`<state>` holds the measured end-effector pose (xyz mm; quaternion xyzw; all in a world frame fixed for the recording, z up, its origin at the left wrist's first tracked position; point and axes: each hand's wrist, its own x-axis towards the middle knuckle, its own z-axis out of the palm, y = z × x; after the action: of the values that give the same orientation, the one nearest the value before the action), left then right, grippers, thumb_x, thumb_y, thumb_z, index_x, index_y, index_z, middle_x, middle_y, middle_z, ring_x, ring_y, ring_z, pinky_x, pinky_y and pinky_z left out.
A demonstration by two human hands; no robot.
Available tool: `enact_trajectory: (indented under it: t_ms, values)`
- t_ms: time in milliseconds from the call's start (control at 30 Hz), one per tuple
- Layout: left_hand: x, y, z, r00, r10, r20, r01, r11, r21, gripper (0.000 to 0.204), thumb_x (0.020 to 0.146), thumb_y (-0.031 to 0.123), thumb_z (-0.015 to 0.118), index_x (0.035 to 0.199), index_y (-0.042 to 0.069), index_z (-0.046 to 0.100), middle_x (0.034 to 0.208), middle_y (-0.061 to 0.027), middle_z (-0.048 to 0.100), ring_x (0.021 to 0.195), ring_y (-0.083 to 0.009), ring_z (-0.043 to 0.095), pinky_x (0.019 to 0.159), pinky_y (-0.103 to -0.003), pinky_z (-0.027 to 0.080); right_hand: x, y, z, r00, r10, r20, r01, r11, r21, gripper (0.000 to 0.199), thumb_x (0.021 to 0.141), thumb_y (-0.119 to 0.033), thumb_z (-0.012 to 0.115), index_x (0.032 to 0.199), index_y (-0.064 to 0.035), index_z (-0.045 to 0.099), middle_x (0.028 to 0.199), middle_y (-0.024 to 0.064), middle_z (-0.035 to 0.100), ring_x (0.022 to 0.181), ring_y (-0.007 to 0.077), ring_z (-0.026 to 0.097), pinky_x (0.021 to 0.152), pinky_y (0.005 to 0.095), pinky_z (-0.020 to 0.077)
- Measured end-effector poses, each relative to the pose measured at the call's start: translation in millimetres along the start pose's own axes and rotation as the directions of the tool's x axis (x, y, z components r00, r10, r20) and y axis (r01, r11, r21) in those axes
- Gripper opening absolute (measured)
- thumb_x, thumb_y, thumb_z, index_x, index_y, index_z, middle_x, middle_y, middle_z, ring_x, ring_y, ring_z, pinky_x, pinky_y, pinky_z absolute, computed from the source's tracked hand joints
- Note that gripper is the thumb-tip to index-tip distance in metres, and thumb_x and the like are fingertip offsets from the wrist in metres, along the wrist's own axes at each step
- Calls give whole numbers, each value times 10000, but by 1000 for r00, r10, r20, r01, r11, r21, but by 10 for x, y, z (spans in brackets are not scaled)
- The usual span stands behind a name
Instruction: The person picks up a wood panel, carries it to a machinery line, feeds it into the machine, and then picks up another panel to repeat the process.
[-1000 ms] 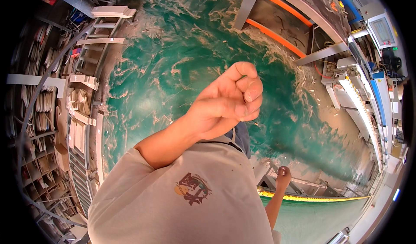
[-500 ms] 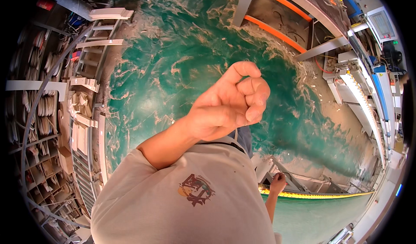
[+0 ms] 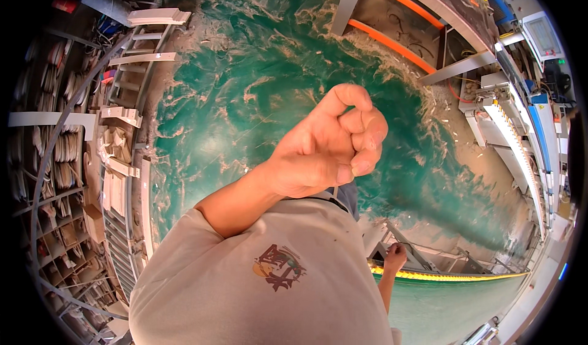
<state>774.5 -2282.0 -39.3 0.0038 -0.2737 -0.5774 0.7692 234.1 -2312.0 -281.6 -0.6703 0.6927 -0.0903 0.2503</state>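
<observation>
- Workshop floor (image 3: 214,121) is green, swirled with pale dust or debris. Shelving (image 3: 64,256) and a roller conveyor (image 3: 115,244) run down the left; a steel frame with orange bars (image 3: 392,45) stands ahead right, machinery with a toothed light rail (image 3: 513,143) at far right.
- Left hand (image 3: 335,140): raised in front of the torso, fingers half-curled, thumb near a fingertip. No object visible in it.
- Right hand (image 3: 395,257): low at the right side, looks loosely closed. Too small to tell if it grips anything.
- Nearest thing to the right hand: green-topped bench (image 3: 456,305) with a yellow edge strip (image 3: 453,278), lower right. Forearm overlaps the strip in view; contact can't be told.
- Risk: loose dust underfoot could cause a slip, my judgement.
- Risk: a careless arm swing could knock the wrist on that edge.
- Risk: pale boards (image 3: 114,192) by the rollers could tip if bumped.
</observation>
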Motion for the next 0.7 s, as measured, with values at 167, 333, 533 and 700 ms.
enact_trajectory:
  t_ms: [167, 333, 533, 700]
  values:
    - [8, 3, 9, 1000, -14, 10, 14, 999, -37, 739, 730, -139, 557, 1373, 176, 375, 1087, -35, 464, 858, -146, 482, 739, -278, 397, -14, -58, -5, 1000, 14, 1, -14, 1000, 26, 162, 918, -161, 600, 875, -20, 668, 668, 86, 669, 598, 187, 661, 585, 338, 508]
    - [-15, -24, 14, 1000, -2, -1, 2, 999, -54, 784, 728, -92, 615, 1417, 177, 353, 1074, -43, 459, 846, -148, 490, 708, -288, 375, -10, -39, 2, 998, 57, 17, -58, 997, 57, 147, 908, -139, 598, 876, -12, 665, 669, 81, 672, 597, 180, 662, 586, 326, 510]
    - [-21, 38, 23, 998, 9, 68, -8, 1000, -14, 700, 780, -157, 645, 1353, 146, 380, 1209, -64, 487, 861, -143, 514, 700, -262, 423, 23, 70, 35, 997, 72, 25, -73, 995, 74, 145, 903, -134, 593, 877, -12, 667, 672, 81, 675, 611, 181, 664, 599, 323, 512]
    - [-33, 86, 6, 986, 2, 167, -3, 1000, 9, 676, 804, -198, 638, 1344, 117, 380, 1261, -88, 466, 850, -144, 524, 653, -244, 439, 44, 152, 58, 995, 94, 24, -95, 993, 72, 157, 906, -151, 588, 882, -21, 674, 679, 78, 681, 628, 181, 669, 613, 327, 512]
